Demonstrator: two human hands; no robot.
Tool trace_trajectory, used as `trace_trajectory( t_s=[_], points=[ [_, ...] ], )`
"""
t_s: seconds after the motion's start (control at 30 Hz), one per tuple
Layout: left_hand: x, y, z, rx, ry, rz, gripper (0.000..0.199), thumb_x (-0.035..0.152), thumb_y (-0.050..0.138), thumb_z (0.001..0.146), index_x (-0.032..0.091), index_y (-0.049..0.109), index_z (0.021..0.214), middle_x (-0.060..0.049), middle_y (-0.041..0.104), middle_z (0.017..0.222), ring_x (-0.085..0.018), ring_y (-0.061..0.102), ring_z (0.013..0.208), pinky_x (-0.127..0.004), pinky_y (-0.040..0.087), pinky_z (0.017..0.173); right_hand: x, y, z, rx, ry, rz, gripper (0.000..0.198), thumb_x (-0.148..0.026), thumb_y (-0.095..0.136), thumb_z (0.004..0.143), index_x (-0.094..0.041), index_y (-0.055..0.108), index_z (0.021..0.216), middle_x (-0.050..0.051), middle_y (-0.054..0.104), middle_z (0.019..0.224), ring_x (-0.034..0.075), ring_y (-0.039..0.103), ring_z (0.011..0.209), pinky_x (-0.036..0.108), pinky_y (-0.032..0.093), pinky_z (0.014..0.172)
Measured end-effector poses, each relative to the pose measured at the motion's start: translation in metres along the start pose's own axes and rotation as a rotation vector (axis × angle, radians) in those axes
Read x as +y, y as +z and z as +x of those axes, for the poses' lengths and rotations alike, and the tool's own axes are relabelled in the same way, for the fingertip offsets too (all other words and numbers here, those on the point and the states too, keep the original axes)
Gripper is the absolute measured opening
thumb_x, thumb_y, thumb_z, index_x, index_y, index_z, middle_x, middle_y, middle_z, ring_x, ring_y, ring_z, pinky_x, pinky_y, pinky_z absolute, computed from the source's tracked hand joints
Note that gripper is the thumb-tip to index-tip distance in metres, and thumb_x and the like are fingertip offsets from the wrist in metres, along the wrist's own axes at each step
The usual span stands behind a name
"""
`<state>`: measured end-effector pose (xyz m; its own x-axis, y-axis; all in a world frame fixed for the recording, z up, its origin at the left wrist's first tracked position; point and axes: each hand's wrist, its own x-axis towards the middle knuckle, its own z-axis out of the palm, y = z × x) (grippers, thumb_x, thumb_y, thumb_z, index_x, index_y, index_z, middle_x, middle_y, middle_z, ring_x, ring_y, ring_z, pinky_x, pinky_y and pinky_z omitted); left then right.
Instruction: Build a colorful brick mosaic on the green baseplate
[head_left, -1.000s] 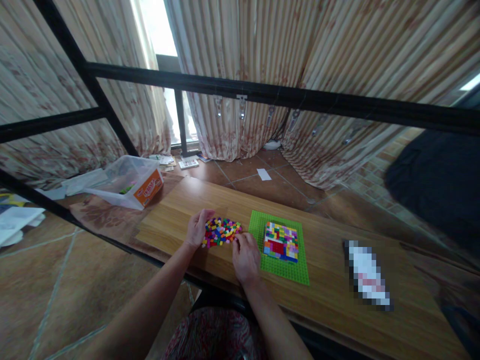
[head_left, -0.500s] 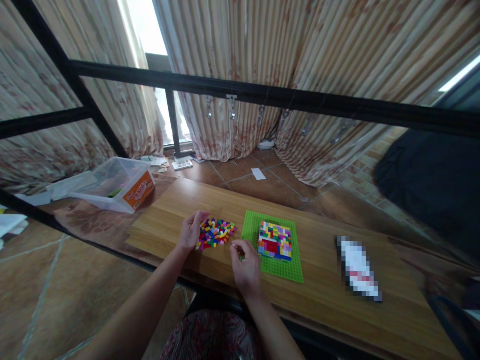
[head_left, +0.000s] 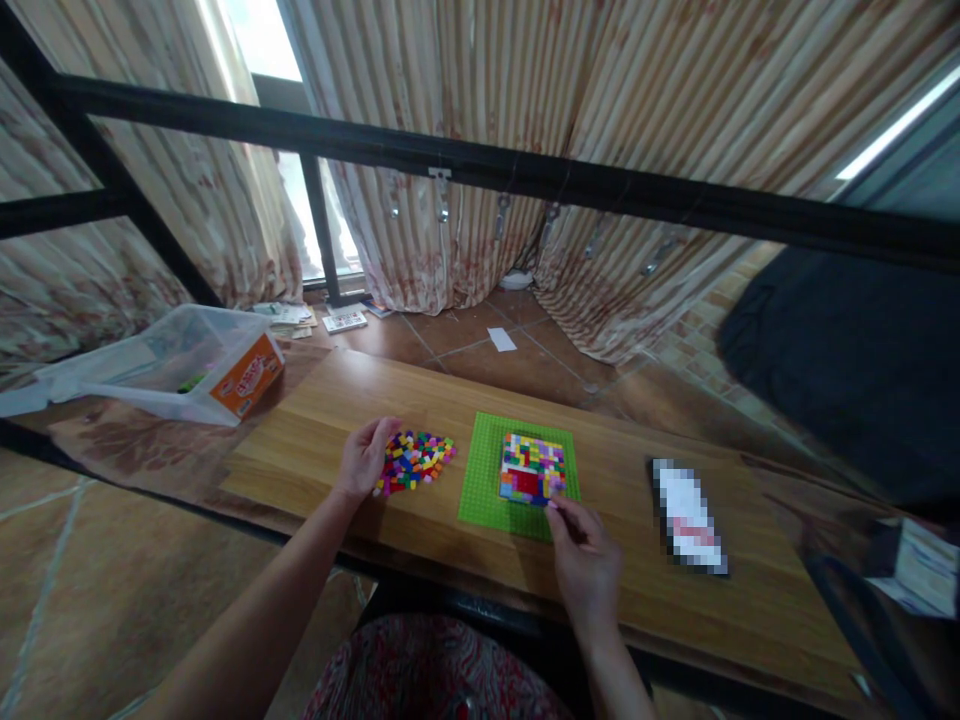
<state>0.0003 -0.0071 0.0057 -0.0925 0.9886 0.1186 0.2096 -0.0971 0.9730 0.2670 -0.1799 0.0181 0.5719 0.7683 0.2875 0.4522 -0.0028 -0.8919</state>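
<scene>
Green studded baseplate (head_left: 476, 485) between two hands held well apart, bearing a multicoloured brick block (head_left: 529, 458). The right hand (head_left: 589, 555) reaches forward to the block's near corner, thumb and forefinger pinched together; whether they grip anything is unclear. The left hand (head_left: 364, 460) curves loosely, unclosed, beside a brick pile (head_left: 420, 458) on its right.

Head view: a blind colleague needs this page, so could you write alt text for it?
A person's right hand is at the near right corner of a multicoloured brick block on a green baseplate. The left hand is beside a pile of loose bricks on the wooden table, with a clear plastic box farther left.
</scene>
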Motion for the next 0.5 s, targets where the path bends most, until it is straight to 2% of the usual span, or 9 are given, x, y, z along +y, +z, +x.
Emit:
trace_trajectory(
  t_s=[0.27, 0.5],
  points=[
    [-0.009, 0.000, 0.004, -0.003, 0.017, 0.035, 0.045, 0.057, 0.054, 0.080, 0.016, 0.073, 0.087, -0.004, 0.074, 0.086, -0.021, 0.066, 0.085, -0.027, 0.051, 0.077, 0.002, 0.001, 0.033, -0.023, -0.138, -0.147, 0.027, -0.041, 0.056, 0.086, -0.022, 0.075, 0.087, 0.008, 0.067, 0.093, 0.019, 0.063, 0.084, 0.034, 0.052, 0.073],
    [-0.005, 0.000, 0.003, -0.011, 0.015, 0.039, 0.044, 0.056, 0.054, 0.081, 0.017, 0.073, 0.086, -0.004, 0.073, 0.085, -0.020, 0.066, 0.083, -0.027, 0.051, 0.077, 0.015, 0.008, 0.043, -0.033, -0.195, -0.292, 0.025, -0.039, 0.057, 0.085, -0.022, 0.076, 0.086, 0.009, 0.063, 0.098, 0.021, 0.059, 0.090, 0.037, 0.049, 0.078]
  ],
)
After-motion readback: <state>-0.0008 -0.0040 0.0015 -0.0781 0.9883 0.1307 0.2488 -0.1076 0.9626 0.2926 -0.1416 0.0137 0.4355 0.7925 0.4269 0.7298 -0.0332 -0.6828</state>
